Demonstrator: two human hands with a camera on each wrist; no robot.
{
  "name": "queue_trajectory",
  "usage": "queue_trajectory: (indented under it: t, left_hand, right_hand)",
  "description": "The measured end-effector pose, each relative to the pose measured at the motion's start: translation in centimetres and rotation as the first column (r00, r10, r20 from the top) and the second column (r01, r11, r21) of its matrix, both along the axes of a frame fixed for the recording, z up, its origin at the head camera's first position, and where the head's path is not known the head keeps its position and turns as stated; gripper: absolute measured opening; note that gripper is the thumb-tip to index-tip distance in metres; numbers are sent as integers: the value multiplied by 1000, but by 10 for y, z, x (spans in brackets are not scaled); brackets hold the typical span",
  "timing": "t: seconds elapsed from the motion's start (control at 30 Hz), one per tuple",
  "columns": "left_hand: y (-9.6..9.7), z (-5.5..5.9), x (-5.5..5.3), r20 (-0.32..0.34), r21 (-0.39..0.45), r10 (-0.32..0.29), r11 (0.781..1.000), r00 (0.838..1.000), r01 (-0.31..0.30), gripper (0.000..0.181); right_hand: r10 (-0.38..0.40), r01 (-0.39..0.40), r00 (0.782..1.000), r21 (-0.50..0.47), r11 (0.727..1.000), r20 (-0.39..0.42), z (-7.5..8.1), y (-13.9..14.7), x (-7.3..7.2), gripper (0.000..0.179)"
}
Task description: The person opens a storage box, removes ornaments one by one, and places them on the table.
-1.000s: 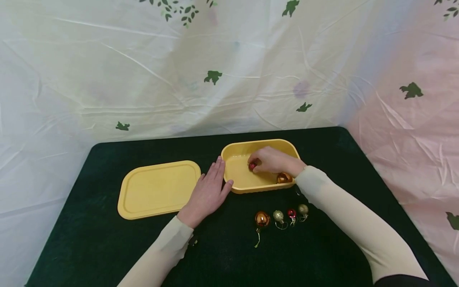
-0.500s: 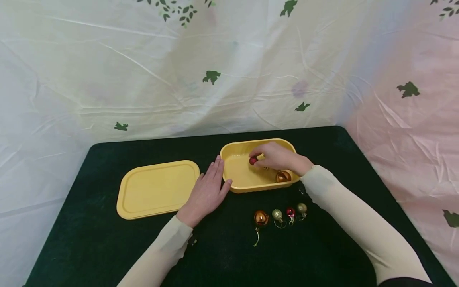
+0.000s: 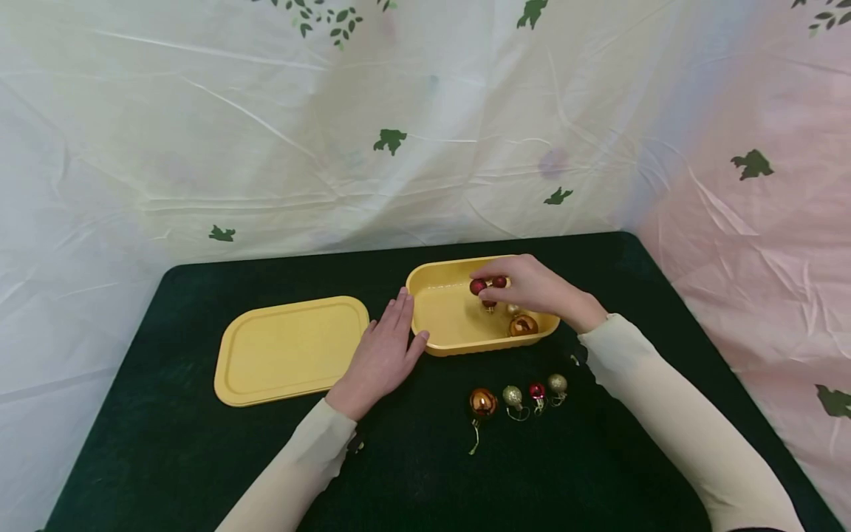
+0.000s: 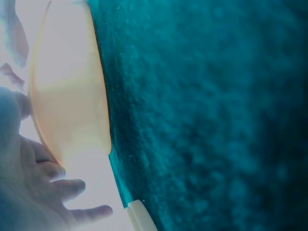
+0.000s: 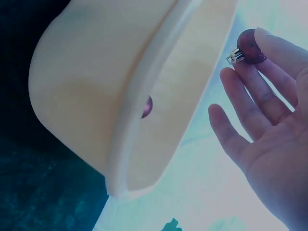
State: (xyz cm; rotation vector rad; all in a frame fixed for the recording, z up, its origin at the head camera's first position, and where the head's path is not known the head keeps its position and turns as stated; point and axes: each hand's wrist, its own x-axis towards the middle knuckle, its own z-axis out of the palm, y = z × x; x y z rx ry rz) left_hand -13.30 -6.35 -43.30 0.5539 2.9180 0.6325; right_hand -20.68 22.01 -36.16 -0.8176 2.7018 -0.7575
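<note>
My right hand [image 3: 535, 284] pinches a dark red glitter bauble [image 3: 478, 287] between thumb and fingertips, over the yellow container [image 3: 442, 347]. The right wrist view shows this bauble [image 5: 251, 46] with its silver cap, lifted above the container's rim [image 5: 139, 77]. Inside the container are a shiny copper bauble [image 3: 523, 325], a small gold bauble [image 3: 513, 309] and two more dark red baubles, one of them [image 3: 488, 304] partly hidden by the hand. My left hand [image 3: 382, 351] lies with straight fingers against the container's left side; the left wrist view shows its fingers [image 4: 72, 189] beside the container wall [image 4: 72, 91].
A yellow lid [image 3: 292, 351] lies flat to the left of the container. In front stand a copper bauble [image 3: 483, 403], a gold glitter bauble [image 3: 512, 396], a red bauble [image 3: 537, 391] and another gold bauble [image 3: 557, 383] in a row on the dark green table [image 3: 425, 465]. A patterned curtain hangs behind.
My right hand has risen and shifted right with the red bauble, uncovering other red baubles and a gold one in the container. The left hand has stayed at the container's side.
</note>
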Motion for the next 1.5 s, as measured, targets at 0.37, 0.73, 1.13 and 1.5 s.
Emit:
queue_trajectory:
  t: [0.37, 0.73, 1.13, 1.5]
  left_hand:
    - [1, 0, 3, -7, 14, 3, 1000, 1000, -3, 75]
    - [2, 0, 4, -3, 12, 8, 1000, 1000, -8, 76]
    - [2, -1, 4, 1, 5, 7, 1000, 1000, -7, 76]
    - [1, 0, 3, 0, 9, 2, 1000, 1000, -2, 76]
  right_hand:
    - [-48, 44, 998, -147, 988, -26, 1, 24, 23, 37]
    - [-149, 138, 988, -194, 971, -45, -1, 43, 47, 41]
    - [-221, 192, 969, -229, 954, -109, -3, 65, 72, 35]
    - [-277, 244, 954, -239, 940, -116, -7, 84, 97, 32]
